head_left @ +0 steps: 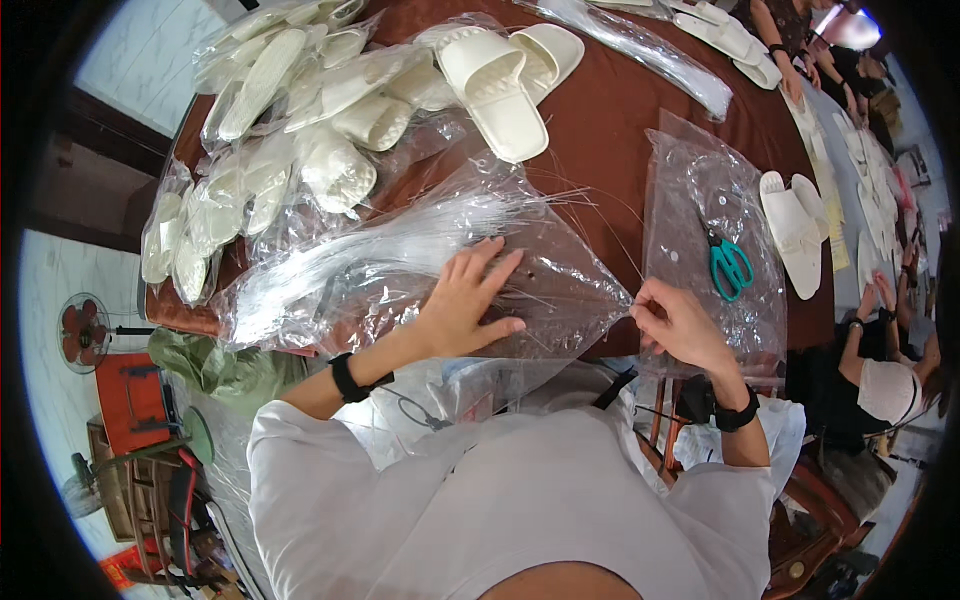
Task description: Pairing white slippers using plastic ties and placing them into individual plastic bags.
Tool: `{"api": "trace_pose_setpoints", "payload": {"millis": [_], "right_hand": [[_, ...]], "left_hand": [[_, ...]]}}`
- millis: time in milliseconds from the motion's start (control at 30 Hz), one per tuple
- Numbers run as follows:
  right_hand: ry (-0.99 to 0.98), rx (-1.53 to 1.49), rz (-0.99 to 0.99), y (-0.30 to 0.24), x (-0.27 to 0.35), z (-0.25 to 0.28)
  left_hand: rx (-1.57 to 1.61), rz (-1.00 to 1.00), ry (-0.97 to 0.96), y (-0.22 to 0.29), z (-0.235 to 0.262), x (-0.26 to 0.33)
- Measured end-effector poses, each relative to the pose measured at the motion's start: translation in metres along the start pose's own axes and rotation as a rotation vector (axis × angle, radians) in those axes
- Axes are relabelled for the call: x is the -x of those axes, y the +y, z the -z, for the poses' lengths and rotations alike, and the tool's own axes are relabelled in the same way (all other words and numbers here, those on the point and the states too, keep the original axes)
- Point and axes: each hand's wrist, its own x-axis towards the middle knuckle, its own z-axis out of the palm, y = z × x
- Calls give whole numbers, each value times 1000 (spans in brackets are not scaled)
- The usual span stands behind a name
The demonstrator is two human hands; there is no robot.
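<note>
A clear plastic bag point(560, 275) holding a bundle of thin, translucent strands point(380, 235) lies across the table in front of me. My left hand point(468, 300) rests on the bag with its fingers spread, near the strands' loose ends. At the bag's right corner, the fingertips of my right hand point(682, 325) are pinched on the gathered film. A few loose strands arc from the bundle toward that hand. Just beyond the bag sits a pair of cream slippers point(500, 95), one overlapping the other.
Many bagged cream slippers point(290, 130) pile up at the far left. Teal-handled scissors point(730, 268) lie on a flat clear bag point(690, 190) at right, beside another slipper pair point(795, 230). A second strand bundle point(640, 50) lies at the back. Other people work at the right.
</note>
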Motion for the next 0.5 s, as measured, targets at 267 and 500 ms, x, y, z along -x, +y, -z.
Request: {"api": "trace_pose_setpoints", "payload": {"millis": [267,500], "right_hand": [[-28,-134,32,-7,11,6],[-52,-195,66,3,21,20]], "left_hand": [[-292,42,112,-65,83,-80],[695,345,-270,-100,72,-129]]}}
